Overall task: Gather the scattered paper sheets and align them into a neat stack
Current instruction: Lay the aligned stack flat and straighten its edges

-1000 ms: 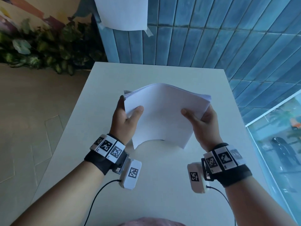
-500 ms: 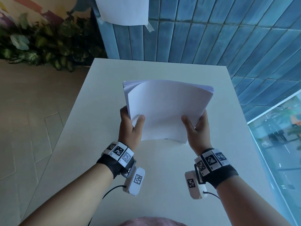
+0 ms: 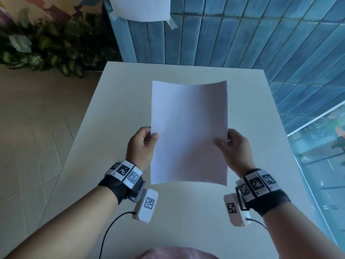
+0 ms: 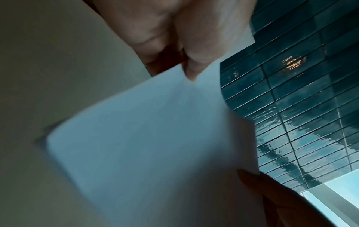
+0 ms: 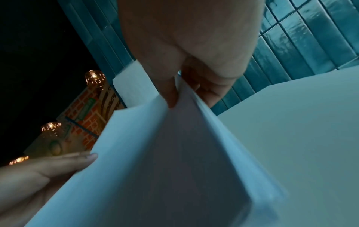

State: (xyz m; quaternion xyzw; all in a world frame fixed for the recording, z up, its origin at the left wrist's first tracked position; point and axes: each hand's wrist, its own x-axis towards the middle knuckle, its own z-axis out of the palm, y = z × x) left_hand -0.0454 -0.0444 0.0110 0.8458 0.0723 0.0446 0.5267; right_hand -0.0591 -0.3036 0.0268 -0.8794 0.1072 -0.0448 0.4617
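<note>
Above the white tabletop [image 3: 115, 101], holding a stack of paper sheets [image 3: 188, 131] upright in portrait orientation, off the surface, bottom edge hanging clear over the near half. Gripping the stack at mid-height on both long edges: left hand [image 3: 141, 146] clamped on the left edge, thumb lying across the front face and fingers curled behind; right hand [image 3: 233, 148] clamped on the right edge in the same manner, thumb in front.

Showing, from the left wrist, the left hand [image 4: 174, 35] pinching the sheet stack [image 4: 155, 145], with the right hand's thumb [image 4: 272, 193] pressing at the far edge. Showing, from the right wrist, the right hand [image 5: 190, 46] squeezing several layered sheet edges [image 5: 174, 153], with the left thumb [image 5: 64, 162] touching the opposite side.

Bowing slightly, top edge curving back; edges appearing flush in the head view. Exact sheet count not readable.

Standing behind the tabletop: blue tiled wall [image 3: 242, 34] carrying a taped sheet [image 3: 140, 8]; leafy plants [image 3: 46, 43] lying on the floor at far left.
</note>
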